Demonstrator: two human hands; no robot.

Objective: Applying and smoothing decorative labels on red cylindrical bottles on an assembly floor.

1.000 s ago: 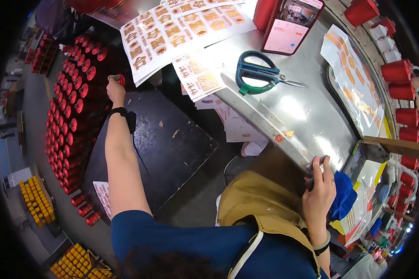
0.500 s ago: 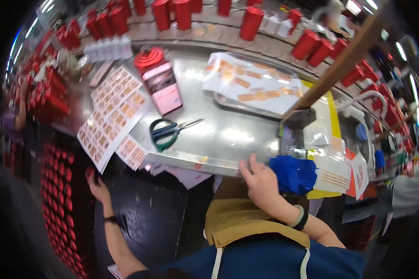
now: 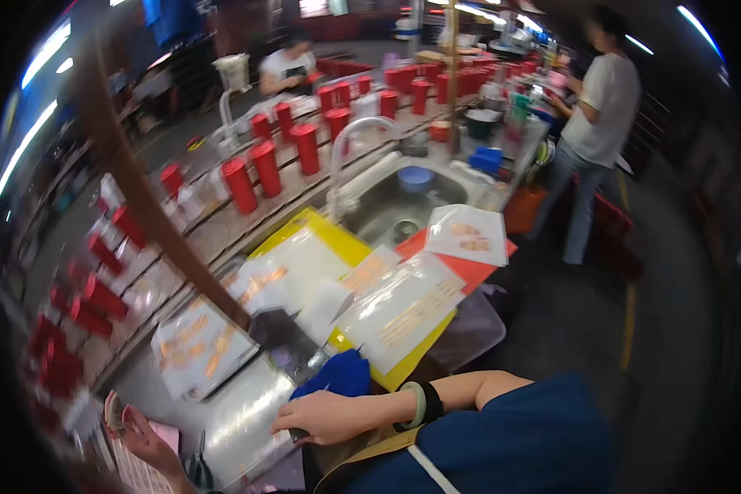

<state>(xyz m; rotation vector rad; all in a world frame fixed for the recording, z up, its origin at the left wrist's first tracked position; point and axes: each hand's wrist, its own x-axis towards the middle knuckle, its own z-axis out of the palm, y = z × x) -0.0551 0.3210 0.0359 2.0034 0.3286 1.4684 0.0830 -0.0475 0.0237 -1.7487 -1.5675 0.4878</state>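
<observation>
My left hand (image 3: 142, 436) is raised at the lower left, fingers stretched up. A small brownish patch shows at its fingers, too blurred to name. Beside it lie a sticker sheet (image 3: 132, 469) and the dark green scissors (image 3: 199, 471). My right hand (image 3: 333, 416) is at the near edge of the metal worktop (image 3: 243, 428), fingers curled down around a small dark thing I cannot make out. Just behind it sits a bunched blue cloth (image 3: 343, 373). Clear sleeves with orange-gold stickers (image 3: 403, 311) lie on a yellow sheet (image 3: 335, 235) to the right.
A brown post (image 3: 169, 239) rises from the worktop. Beyond it, red canisters (image 3: 263, 169) line a conveyor. A sink (image 3: 403, 210) with a white curved tap (image 3: 337, 165) and a blue bowl (image 3: 416, 179) stands ahead. At the right stands a person (image 3: 597, 123); another person sits behind the line.
My view has swung right, toward the sink and the aisle. My left hand has risen from below the worktop's edge. My right hand's spread fingers have curled, near the blue cloth.
</observation>
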